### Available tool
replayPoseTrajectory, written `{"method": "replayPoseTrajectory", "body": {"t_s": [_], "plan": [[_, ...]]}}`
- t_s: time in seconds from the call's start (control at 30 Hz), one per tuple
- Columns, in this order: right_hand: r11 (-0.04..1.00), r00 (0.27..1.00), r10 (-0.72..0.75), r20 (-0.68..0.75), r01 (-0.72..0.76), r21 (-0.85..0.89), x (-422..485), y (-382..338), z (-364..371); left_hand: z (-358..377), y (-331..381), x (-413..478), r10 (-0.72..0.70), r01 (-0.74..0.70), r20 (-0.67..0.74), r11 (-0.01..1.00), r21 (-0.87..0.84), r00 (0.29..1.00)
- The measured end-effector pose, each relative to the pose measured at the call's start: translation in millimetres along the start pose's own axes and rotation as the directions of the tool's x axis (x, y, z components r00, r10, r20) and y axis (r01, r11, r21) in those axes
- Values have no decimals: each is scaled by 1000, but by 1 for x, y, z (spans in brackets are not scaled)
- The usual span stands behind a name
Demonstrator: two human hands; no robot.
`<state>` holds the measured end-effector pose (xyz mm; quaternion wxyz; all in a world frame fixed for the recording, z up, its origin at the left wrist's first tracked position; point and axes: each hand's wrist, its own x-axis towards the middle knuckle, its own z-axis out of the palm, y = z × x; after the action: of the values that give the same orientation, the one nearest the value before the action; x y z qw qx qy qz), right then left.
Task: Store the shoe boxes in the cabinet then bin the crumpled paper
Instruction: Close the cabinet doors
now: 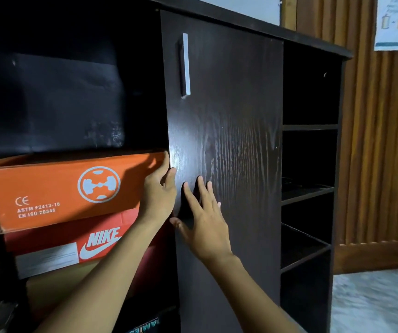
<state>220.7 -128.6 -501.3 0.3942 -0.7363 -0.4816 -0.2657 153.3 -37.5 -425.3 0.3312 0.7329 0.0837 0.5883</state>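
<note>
An orange shoe box (56, 188) lies on top of a red Nike shoe box (73, 243) in the open left bay of a dark wooden cabinet (229, 97). A brownish box (56, 289) sits under them. My left hand (159, 193) holds the right end of the orange box, fingers curled round its corner by the edge of the cabinet door. My right hand (205, 219) lies flat with spread fingers against the closed door panel. No crumpled paper shows.
The door has a silver handle (185, 64) near its top. Open shelves (306, 188) fill the cabinet's right side. A wooden slatted wall (380, 140) with a paper notice (394, 22) stands at the right, above a pale floor (376, 301).
</note>
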Motion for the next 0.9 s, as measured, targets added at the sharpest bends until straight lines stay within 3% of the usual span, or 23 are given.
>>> {"method": "replayPoseTrajectory", "body": {"t_s": [0.13, 0.27, 0.43, 0.57, 0.77, 0.83, 0.9], "plan": [[1000, 1000, 2, -6, -3, -5, -3, 3, 5, -4, 0, 0, 17, -17, 5, 999, 51, 1000], [999, 1000, 16, 4, -17, 30, -2, 2, 4, -16, 8, -1, -93, 86, 76, 992, 95, 993], [992, 986, 31, 163, -50, 118, -6, -4, -26, -50, 40, -25, -218, 204, 57, 961, 188, 974], [932, 956, 59, 287, -156, 329, -11, -26, -62, -85, 78, -60, -206, 211, -47, 936, 282, 977], [698, 934, -126, 335, -156, 699, -31, -95, -66, -150, 141, -99, -35, 125, -172, 827, 547, 984], [609, 916, -219, 336, -140, 780, -38, -127, -66, -175, 165, -109, 85, 75, -202, 735, 674, 976], [557, 903, -289, 317, -111, 823, -47, -159, -65, -201, 187, -119, 188, 68, -209, 567, 821, 960]]}}
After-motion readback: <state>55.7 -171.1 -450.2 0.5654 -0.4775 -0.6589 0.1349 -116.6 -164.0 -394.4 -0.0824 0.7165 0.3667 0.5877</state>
